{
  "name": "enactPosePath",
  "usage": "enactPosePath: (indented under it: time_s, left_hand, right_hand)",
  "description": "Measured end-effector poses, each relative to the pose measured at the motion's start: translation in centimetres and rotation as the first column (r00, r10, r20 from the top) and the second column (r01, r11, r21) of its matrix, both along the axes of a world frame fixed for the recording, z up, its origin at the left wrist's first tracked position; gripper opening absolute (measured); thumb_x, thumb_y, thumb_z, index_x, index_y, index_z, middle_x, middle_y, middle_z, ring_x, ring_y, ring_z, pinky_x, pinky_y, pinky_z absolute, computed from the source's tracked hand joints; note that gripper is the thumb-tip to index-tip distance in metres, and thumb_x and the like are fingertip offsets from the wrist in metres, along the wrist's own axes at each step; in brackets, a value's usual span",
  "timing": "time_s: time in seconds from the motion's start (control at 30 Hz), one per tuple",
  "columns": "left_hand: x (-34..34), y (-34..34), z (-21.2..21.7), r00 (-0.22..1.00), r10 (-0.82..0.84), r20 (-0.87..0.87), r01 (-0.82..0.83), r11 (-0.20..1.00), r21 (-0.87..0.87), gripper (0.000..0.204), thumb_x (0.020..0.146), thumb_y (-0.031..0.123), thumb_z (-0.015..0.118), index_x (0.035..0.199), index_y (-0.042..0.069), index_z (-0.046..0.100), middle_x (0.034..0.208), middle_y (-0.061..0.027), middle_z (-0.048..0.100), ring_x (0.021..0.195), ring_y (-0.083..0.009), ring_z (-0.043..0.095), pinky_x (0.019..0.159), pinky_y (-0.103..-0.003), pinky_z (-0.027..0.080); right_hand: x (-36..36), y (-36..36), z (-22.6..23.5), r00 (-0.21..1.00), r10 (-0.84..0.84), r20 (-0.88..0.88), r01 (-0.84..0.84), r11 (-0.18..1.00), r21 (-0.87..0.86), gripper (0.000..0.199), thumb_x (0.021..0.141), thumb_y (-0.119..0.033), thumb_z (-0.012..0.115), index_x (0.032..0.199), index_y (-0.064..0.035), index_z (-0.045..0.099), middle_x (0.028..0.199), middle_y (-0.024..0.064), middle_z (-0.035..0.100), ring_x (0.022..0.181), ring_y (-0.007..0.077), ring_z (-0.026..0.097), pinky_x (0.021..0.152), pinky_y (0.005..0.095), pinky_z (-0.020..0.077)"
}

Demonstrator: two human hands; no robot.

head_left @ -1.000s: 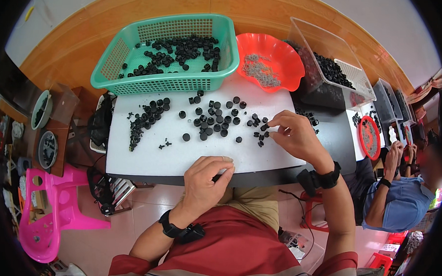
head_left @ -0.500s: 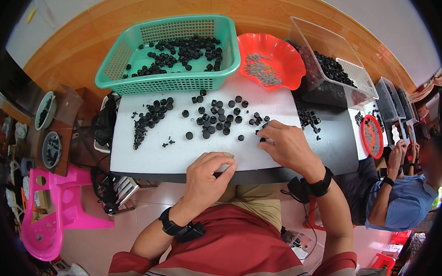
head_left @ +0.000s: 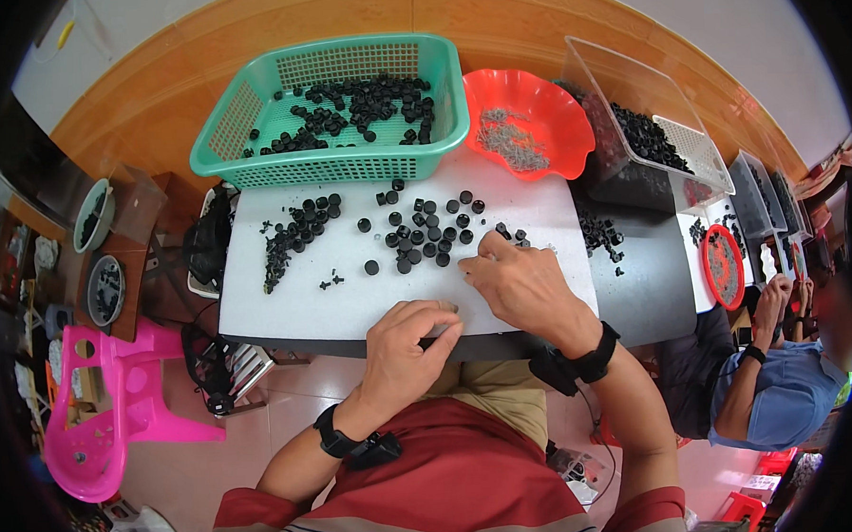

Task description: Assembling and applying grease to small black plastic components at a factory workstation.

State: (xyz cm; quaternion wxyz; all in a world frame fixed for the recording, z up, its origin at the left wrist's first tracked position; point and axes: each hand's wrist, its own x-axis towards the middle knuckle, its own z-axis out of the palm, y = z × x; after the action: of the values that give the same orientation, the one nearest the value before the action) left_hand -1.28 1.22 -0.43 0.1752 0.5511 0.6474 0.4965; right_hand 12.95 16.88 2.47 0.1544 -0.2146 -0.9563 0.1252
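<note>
My left hand [head_left: 409, 350] is closed at the near edge of the white work surface [head_left: 286, 315], thumb against the curled fingers. What it holds, if anything, is hidden. My right hand [head_left: 527, 288] is over the right half of the surface, fingers bent and tips pressed together, just right of a cluster of round black caps [head_left: 426, 233]; I cannot make out anything in the pinch. Small black pieces [head_left: 515, 235] lie just beyond its knuckles. To the left, a pile of black parts [head_left: 287, 239] narrows toward me, with a few tiny cross-shaped pieces [head_left: 332, 280] beside it.
At the back stands a green basket [head_left: 331, 165] of black caps. Beside it are a red scalloped bowl [head_left: 572, 131] of thin grey pieces and a clear bin [head_left: 616, 48] of black parts. A pink stool [head_left: 132, 398] is left; a co-worker in blue [head_left: 774, 398] sits right.
My right hand has moved left and toward the black caps, away from the small pieces on the right. My left hand stays closed in nearly the same place. The view has shifted slightly.
</note>
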Motion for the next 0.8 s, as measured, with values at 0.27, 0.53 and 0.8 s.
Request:
enactPosePath:
  time_s: [0.27, 0.53, 0.8]
  left_hand:
    - [0.1, 0.1, 0.1, 1.0, -0.007, -0.009, 0.007, 1.0, 0.028, 0.011, 0.083, 0.004, 0.078, 0.093, 0.002, 0.076, 0.101, -0.0112, 0.077, 0.091, -0.0252, 0.072, 0.079, -0.034, 0.057]
    - [0.0, 0.1, 0.1, 1.0, -0.017, 0.004, 0.017, 1.0, 0.0, 0.01, 0.084, 0.005, 0.077, 0.094, 0.002, 0.076, 0.101, -0.0117, 0.077, 0.092, -0.0252, 0.072, 0.08, -0.034, 0.057]
    - [0.1, 0.2, 0.3, 1.0, 0.009, 0.011, -0.009, 0.999, 0.031, 0.007, 0.084, 0.007, 0.076, 0.091, 0.004, 0.075, 0.098, -0.0079, 0.076, 0.089, -0.0257, 0.071, 0.079, -0.035, 0.057]
  right_hand:
    - [1.8, 1.3, -0.2, 0.992, -0.104, 0.069, 0.097, 0.991, 0.09, 0.006, 0.085, -0.007, 0.064, 0.085, -0.0051, 0.07, 0.097, 0.0096, 0.063, 0.072, 0.0316, 0.07, 0.06, 0.044, 0.0537]
    - [2.9, 1.8, 1.1, 0.969, -0.164, -0.184, 0.128, 0.972, -0.196, 0.013, 0.089, -0.015, 0.072, 0.098, -0.0074, 0.076, 0.102, 0.0067, 0.069, 0.077, 0.0329, 0.068, 0.068, 0.0439, 0.0551]
    - [-0.4, 0.7, 1.0, 0.992, -0.027, -0.124, 0.014, 0.995, -0.1, 0.015, 0.089, -0.019, 0.071, 0.099, -0.007, 0.074, 0.097, 0.0079, 0.067, 0.077, 0.0348, 0.069, 0.067, 0.0459, 0.0553]
